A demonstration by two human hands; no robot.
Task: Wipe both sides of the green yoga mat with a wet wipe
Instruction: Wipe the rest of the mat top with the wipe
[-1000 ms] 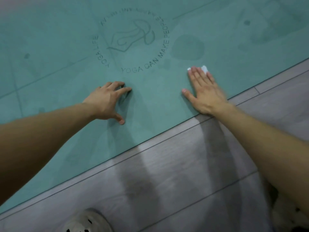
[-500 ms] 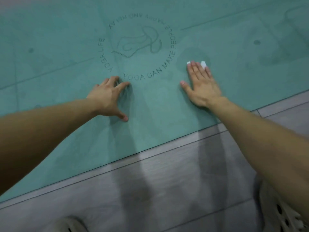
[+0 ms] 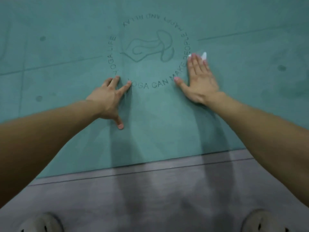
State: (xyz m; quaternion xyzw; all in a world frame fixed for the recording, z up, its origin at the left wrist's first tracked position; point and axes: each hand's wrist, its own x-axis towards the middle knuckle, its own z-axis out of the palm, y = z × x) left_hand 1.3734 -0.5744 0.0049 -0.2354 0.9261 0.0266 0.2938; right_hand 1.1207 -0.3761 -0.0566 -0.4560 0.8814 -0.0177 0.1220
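Note:
The green yoga mat (image 3: 66, 81) lies flat on the floor and fills the upper part of the view, with a round printed logo (image 3: 148, 52) in its middle. My right hand (image 3: 199, 79) lies flat with straight fingers on the white wet wipe (image 3: 204, 55), pressing it to the mat at the logo's right rim. Only small corners of the wipe show past the fingertips. My left hand (image 3: 108, 99) rests on the mat with spread fingers, at the logo's lower left, holding nothing.
Grey wood-look floor (image 3: 158, 190) runs below the mat's near edge (image 3: 150, 160). Two light slippers, one (image 3: 40, 223) at the bottom left and one (image 3: 265, 221) at the bottom right, stand on it. A few dark damp spots (image 3: 282, 68) mark the mat.
My right hand has slid the wipe farther from me, up to the logo's right rim. The left hand has crept forward too. The view has shifted so more floor and both slippers show.

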